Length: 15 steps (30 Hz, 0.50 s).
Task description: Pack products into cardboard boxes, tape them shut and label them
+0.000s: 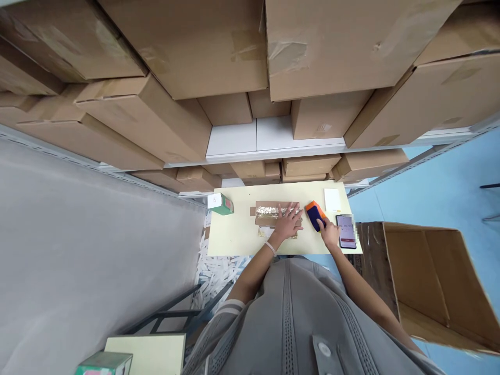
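Note:
A small flat cardboard box [267,221] lies on the pale yellow table, with a strip of shiny, gold-looking tape [267,211] along its top. My left hand [288,224] rests on the right part of this box, fingers spread. Just below the box is a white label or paper [265,232] on a brown piece, partly covered by my left hand. To the right, my right hand [330,233] grips the lower end of an orange and dark-blue handheld tool [315,216]; its exact kind is unclear. The tool is apart from the box.
On the table [238,239] are a green-and-white box [221,203], a white paper pad [332,199] and a phone [347,232]. Shelves of cartons [324,41] overhang the back. A large open carton [422,281] stands right; paper shreds [219,271] lie below left.

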{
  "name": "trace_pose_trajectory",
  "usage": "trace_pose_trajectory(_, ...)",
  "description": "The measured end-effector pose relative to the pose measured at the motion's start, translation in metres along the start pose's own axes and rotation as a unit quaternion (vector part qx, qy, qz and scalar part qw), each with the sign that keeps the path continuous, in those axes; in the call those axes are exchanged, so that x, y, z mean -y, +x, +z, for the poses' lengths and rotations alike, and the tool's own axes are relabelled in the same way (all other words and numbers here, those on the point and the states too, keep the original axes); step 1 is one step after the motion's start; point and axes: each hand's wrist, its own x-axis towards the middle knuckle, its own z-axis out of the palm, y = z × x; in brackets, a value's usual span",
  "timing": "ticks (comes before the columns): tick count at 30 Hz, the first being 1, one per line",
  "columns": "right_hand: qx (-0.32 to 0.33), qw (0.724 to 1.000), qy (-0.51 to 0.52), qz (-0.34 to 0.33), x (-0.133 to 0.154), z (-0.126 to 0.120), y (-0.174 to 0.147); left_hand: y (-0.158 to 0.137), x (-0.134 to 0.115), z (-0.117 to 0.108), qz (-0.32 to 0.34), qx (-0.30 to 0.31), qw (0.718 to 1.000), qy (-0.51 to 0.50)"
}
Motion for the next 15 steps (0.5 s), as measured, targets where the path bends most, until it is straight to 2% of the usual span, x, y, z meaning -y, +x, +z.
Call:
trace_pose_trajectory(5, 0.032, 0.998, -0.045, -0.034, 0.002, 0.024, -0.026, 0.003, 0.0, 0.0, 0.0, 0.002, 1.0, -0.012)
trace_pose_trajectory(9, 0.053, 0.996, -0.061, -0.045, 0.009, 0.027, -0.031, -0.005, 0.002, -0.002, 0.005, 0.01, 1.0, -0.018)
trace_pose_trajectory(11, 0.036, 0.998, -0.046, -0.037, 0.013, 0.026, -0.03, -0.018, 0.006, -0.003, -0.007, 0.007, 0.999, -0.032)
trace_pose_trajectory(13, -0.002, 1.0, -0.003, -0.019, 0.021, 0.023, -0.027, -0.035, 0.015, -0.003, -0.05, -0.005, 0.996, -0.067)
trace_pose_trajectory(15, -0.027, 0.997, 0.078, -0.007, 0.032, 0.018, -0.021, -0.052, 0.029, -0.002, -0.14, -0.03, 0.981, -0.129)
